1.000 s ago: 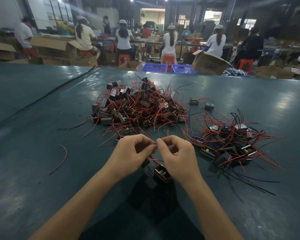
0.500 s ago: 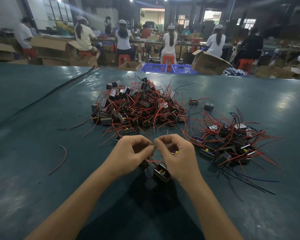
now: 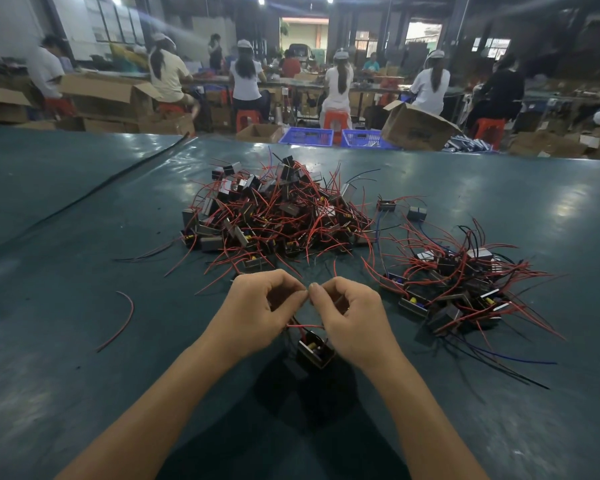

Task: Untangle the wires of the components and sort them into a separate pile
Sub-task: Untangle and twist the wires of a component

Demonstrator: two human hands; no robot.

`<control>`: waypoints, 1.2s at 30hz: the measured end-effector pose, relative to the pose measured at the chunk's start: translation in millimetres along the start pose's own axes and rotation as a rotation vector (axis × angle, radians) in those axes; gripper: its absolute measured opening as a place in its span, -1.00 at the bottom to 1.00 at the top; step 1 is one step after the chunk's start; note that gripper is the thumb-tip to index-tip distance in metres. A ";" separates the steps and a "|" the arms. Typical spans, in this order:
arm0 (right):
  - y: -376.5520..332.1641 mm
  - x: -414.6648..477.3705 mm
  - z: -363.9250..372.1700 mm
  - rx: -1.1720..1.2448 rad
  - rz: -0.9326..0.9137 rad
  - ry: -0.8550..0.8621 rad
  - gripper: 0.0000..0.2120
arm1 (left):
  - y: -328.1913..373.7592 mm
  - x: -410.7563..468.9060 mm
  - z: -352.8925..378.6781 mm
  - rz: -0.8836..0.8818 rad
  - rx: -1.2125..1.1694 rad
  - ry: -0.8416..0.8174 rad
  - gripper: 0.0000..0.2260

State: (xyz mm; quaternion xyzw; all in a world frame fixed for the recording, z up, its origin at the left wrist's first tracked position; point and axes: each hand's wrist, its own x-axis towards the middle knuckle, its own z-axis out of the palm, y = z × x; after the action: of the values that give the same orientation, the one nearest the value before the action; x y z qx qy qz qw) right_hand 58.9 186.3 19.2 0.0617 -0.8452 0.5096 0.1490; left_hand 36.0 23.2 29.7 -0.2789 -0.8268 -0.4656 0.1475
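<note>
Left hand [image 3: 257, 315] and right hand [image 3: 355, 322] meet fingertip to fingertip low over the table [image 3: 66, 341]. Their fingers are curled, each pinching the red wire [image 3: 305, 326] of a component [image 3: 314, 349] just below and between them. The big pile [image 3: 278, 216] lies tangled beyond the hands, and the small pile [image 3: 454, 289] is near the right hand. Two strays [image 3: 386, 205] sit between the piles' far edges. A loose strand [image 3: 120, 318] lies well apart on the left.

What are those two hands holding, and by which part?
A small black component, by its red wires: the left hand and the right hand each pinch a wire, the body below them.
</note>
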 end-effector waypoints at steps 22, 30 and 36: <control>-3.9 4.1 -5.2 0.163 0.013 -0.040 -0.79 | 7.7 4.2 -16.0 0.017 -0.049 -0.154 -0.93; -8.6 5.6 -3.4 0.398 0.260 -0.059 -0.78 | 7.6 2.8 -12.3 0.124 0.027 -0.080 -0.96; -5.2 1.9 -1.4 0.199 -0.019 -0.017 -0.87 | 4.8 3.2 -12.1 0.029 -0.059 -0.042 -0.92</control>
State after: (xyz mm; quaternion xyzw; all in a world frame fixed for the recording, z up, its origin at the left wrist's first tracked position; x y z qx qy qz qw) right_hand 58.7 185.2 24.8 0.0884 -0.7909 0.5892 0.1399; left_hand 36.1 15.9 40.9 -0.3049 -0.8114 -0.4817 0.1286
